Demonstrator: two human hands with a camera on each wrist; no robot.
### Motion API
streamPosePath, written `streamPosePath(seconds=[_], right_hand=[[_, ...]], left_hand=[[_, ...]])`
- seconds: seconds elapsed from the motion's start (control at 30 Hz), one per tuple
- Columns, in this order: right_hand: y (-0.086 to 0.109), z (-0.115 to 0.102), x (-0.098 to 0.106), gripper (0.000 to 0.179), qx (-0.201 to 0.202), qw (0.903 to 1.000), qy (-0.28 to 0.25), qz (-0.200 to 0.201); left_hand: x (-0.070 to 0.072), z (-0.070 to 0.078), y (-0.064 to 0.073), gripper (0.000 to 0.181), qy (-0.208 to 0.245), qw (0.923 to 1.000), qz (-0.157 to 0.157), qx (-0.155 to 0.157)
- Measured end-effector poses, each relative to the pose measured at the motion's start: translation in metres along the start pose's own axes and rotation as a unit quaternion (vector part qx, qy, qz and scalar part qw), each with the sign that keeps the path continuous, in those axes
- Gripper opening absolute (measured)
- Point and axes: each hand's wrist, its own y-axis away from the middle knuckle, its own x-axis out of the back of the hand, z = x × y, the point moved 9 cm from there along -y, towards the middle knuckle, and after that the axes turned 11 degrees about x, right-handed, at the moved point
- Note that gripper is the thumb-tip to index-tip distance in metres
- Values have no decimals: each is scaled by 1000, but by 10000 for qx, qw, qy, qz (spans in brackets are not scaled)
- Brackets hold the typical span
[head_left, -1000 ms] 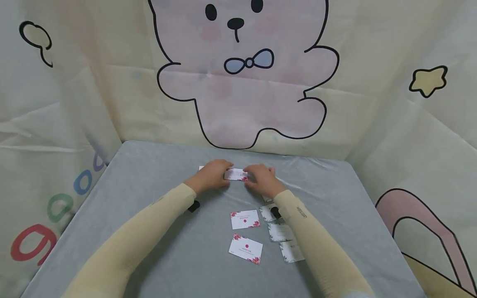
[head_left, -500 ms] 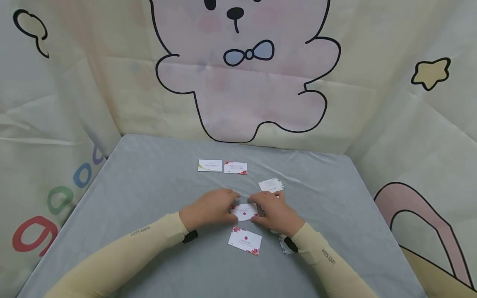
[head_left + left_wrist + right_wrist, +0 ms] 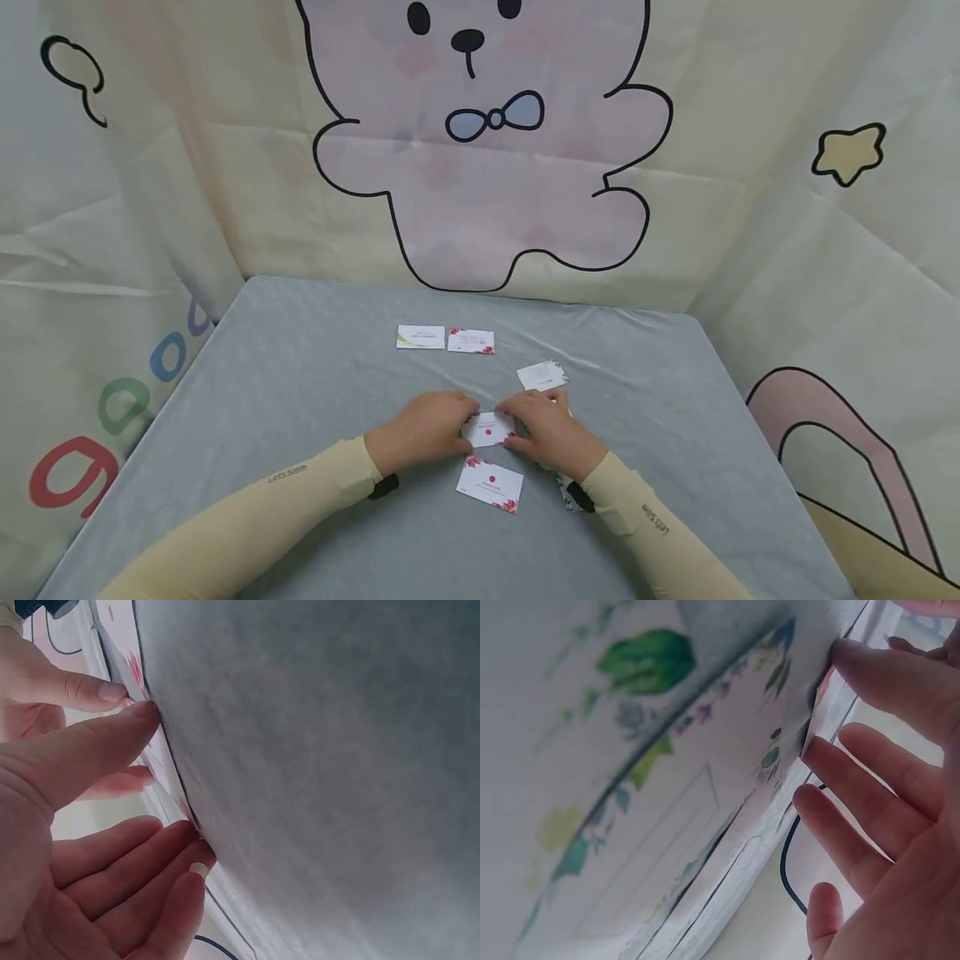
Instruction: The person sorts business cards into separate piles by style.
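Red-flowered card (image 3: 488,430) bridges left hand (image 3: 422,432) and right hand (image 3: 553,430); both grip it.

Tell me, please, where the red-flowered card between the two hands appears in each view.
Head: red-flowered card, below centre, between left hand and right hand.
Left wrist: card, steeply foreshortened, left of centre.
Right wrist: a thin sliver of card, upper right.
Landmark in all three: the right hand.

My desk (image 3: 322,342) has a grey cloth top, btw. Near the far edge a green-striped card (image 3: 420,337) sits just beside a red-flowered card (image 3: 471,341), leafy cards (image 3: 542,375) lie more toward the right edge, another flowery card (image 3: 490,484) nearer me.
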Motion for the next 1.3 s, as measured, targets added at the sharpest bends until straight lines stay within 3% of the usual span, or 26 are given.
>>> streamPosePath(seconds=[0.33, 0.63, 0.77, 0.93, 1.1, 1.3], right_hand=[[-1, 2, -5, 49, -39, 9997, -231, -53], [-10, 3, -6, 55, -54, 9996, -278, -97], [-22, 5, -2, 55, 4, 9999, -140, -39], [-46, 19, 4, 56, -170, 9998, 76, -85], [-78, 38, 9, 55, -211, 9996, 180, -49], [-107, 64, 10, 52, -440, 9987, 219, 137]], left_hand=[[-5, 0, -1, 33, -315, 9995, 34, -8], [1, -9, -1, 30, 10, 9995, 240, -196], [10, -19, -7, 36, 71, 9995, 304, -106], [21, -34, -28, 42, -152, 9991, 385, -32], [31, -54, -58, 44, -462, 9980, 422, 60], [39, -78, -95, 54, -464, 9979, 343, 297]])
